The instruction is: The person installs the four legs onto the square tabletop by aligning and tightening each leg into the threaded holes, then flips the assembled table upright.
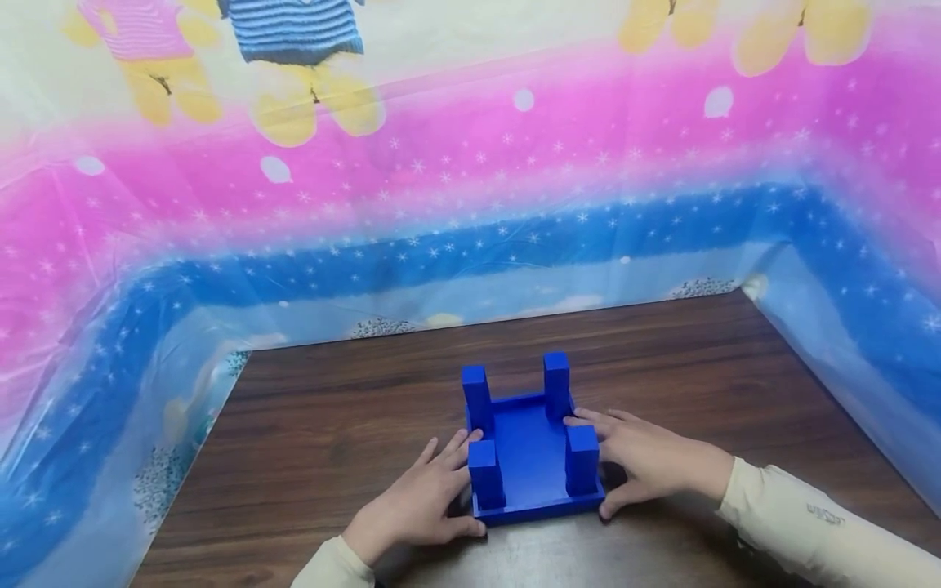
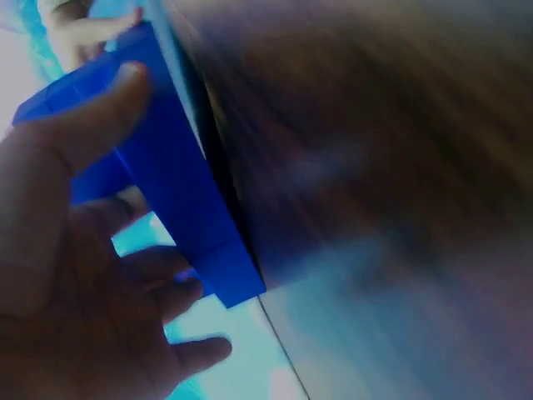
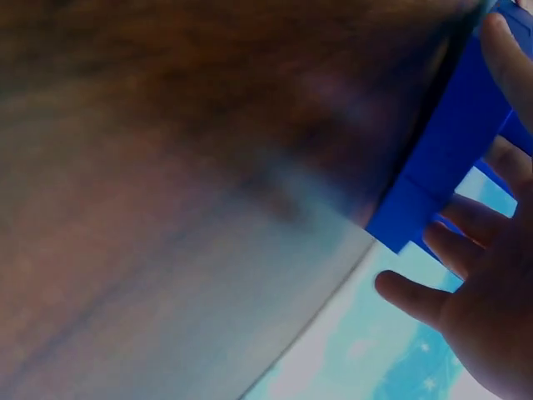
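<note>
A blue upturned toy table [image 1: 531, 457] lies on the wooden table, shaped like a shallow tray with a square leg [image 1: 583, 465] standing up at each corner. Along its left side my left hand [image 1: 422, 494] holds it, the thumb by the near corner and the index fingertip over the side wall. My right hand [image 1: 647, 457] grips the right side likewise, its other fingers spread beyond the wall. In the left wrist view the thumb lies across the blue side wall [image 2: 191, 183]. The right wrist view shows the right thumb on the opposite side wall [image 3: 454, 133].
The brown wooden tabletop [image 1: 353, 408] extends around the toy table on every side. A printed pink and blue sheet [image 1: 470, 204] hangs behind it and along both side edges. Pale sleeves [image 1: 823, 514] cover both forearms.
</note>
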